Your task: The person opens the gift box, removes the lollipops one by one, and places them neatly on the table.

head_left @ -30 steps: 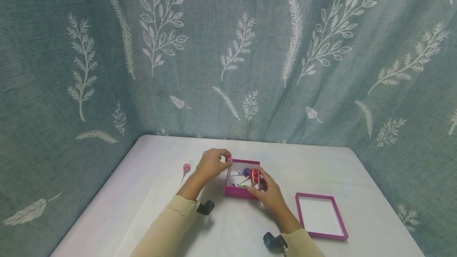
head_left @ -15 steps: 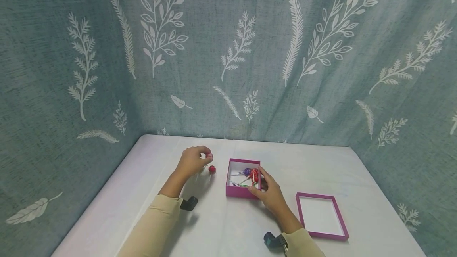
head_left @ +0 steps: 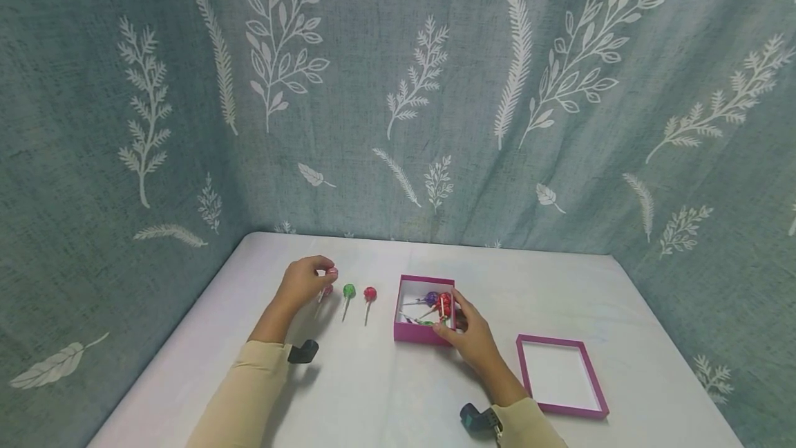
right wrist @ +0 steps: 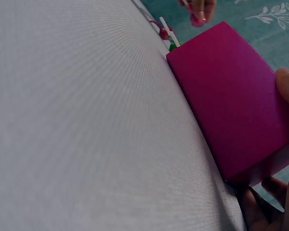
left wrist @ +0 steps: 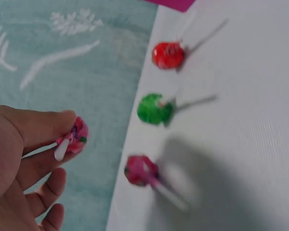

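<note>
My left hand [head_left: 302, 284] pinches a pink lollipop [left wrist: 78, 136] by its wrapped head between thumb and fingers, raised over the table's left part. Below it lies another pink lollipop [left wrist: 140, 170], then a green lollipop [head_left: 349, 291] and a red lollipop [head_left: 370, 293], side by side in a row. My right hand [head_left: 471, 332] grips the right side of an open magenta box [head_left: 419, 333], thumb at the front corner and fingers along the side wall. Inside the box are a purple lollipop [head_left: 431, 298], red lollipops [head_left: 444, 301] and a bit of green wrapper.
A magenta-rimmed box lid [head_left: 561, 410] lies inside up on the white table [head_left: 423, 393], right of my right forearm. A blue-green curtain [head_left: 373, 88] with white leaf prints hangs behind the table and along both sides.
My left hand has moved left with the pink lollipop, from the box's left rim to above the row, uncovering the green and red lollipops. My right hand stays on the box.
</note>
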### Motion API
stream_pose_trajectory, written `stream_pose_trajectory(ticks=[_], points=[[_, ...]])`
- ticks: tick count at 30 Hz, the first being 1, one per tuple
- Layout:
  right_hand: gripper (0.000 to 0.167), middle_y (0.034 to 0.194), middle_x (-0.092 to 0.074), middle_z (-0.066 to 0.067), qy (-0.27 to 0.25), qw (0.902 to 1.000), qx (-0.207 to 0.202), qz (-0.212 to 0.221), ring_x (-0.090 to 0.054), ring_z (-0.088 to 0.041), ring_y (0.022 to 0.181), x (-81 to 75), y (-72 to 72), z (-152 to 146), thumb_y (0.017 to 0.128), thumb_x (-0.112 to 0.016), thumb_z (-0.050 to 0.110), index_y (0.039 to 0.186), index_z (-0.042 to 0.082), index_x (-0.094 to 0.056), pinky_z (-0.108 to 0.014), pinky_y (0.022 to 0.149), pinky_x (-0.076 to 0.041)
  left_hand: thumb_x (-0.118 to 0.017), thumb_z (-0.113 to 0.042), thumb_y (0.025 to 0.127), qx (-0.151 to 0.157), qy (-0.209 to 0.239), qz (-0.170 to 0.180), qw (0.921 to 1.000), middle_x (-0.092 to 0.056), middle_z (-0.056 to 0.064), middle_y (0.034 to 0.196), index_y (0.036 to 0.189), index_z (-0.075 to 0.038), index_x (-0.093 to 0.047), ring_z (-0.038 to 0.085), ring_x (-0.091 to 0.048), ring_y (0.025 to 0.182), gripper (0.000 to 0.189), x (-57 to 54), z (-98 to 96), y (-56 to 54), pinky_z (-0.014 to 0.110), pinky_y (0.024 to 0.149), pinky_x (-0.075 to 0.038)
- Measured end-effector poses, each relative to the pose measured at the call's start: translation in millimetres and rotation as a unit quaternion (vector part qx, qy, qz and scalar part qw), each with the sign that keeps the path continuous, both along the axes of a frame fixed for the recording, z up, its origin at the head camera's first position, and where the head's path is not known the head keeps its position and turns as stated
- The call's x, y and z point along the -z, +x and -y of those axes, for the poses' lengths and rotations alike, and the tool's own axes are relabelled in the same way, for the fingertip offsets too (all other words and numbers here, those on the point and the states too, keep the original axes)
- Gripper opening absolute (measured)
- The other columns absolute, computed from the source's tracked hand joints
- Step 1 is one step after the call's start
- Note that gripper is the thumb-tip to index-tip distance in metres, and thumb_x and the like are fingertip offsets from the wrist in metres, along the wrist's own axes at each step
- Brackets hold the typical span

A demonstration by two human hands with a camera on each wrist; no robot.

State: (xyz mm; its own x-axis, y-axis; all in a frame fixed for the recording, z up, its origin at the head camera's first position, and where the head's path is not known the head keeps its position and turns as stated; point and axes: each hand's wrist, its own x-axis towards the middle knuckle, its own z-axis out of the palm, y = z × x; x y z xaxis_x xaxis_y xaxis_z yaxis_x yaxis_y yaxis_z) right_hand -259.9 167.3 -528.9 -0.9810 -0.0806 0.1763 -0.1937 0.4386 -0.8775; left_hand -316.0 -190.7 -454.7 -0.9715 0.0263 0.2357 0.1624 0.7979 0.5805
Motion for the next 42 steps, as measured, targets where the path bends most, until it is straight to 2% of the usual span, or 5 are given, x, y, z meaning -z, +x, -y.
stream_pose_trajectory(ticks=[11,19,26,33,42], points=[[0.086,0.147,-0.042,-0.016,-0.002,1.0000,0.002,0.001,-0.053,-0.035,0.122,-1.7,0.1,-0.2,0.079,-0.079,0.040,0.151,0.024,-0.036,-0.051,0.098,-0.041,-0.069,-0.019,0.090,-0.022,0.021,0.008,0.9995,-0.067,0.017,0.109,0.109,0.000,-0.068,0.035,-0.060,0.098,0.027,16.6,29.7,0.6,0.051,0.085,-0.046],[0.085,0.147,-0.042,-0.016,-0.007,1.0000,-0.002,-0.003,-0.053,-0.036,0.122,-0.5,-0.8,-0.7,0.080,-0.079,0.039,0.151,0.023,-0.036,-0.051,0.099,-0.041,-0.070,-0.019,0.090,-0.054,0.029,0.041,0.9973,-0.067,0.017,0.110,0.110,-0.001,-0.068,0.035,-0.059,0.101,0.027,31.9,39.1,-3.8,0.051,0.087,-0.046],[0.085,0.147,-0.042,-0.017,0.001,1.0000,0.001,-0.002,-0.053,-0.036,0.122,0.0,-1.3,-0.6,0.080,-0.079,0.040,0.151,0.023,-0.036,-0.052,0.098,-0.041,-0.070,-0.019,0.090,-0.067,0.034,0.057,0.9955,-0.066,0.017,0.111,0.110,-0.001,-0.068,0.036,-0.058,0.102,0.027,37.9,44.1,-6.9,0.052,0.087,-0.045],[0.085,0.145,-0.044,-0.019,0.001,1.0000,0.000,-0.006,-0.054,-0.036,0.119,-0.2,-1.8,-1.1,0.080,-0.079,0.039,0.151,0.021,-0.036,-0.052,0.097,-0.042,-0.071,-0.020,0.090,-0.068,0.042,0.056,0.9952,-0.065,0.019,0.114,0.111,-0.001,-0.067,0.039,-0.058,0.107,0.029,42.8,46.1,-7.2,0.052,0.090,-0.045],[0.085,0.147,-0.042,-0.016,-0.003,1.0000,-0.002,-0.004,-0.052,-0.036,0.123,1.0,-2.4,-0.5,0.079,-0.080,0.040,0.151,0.024,-0.037,-0.051,0.098,-0.041,-0.072,-0.020,0.089,-0.065,0.038,0.034,0.9966,-0.067,0.018,0.110,0.110,-0.001,-0.068,0.038,-0.060,0.104,0.028,47.9,50.2,-8.8,0.051,0.087,-0.046]])
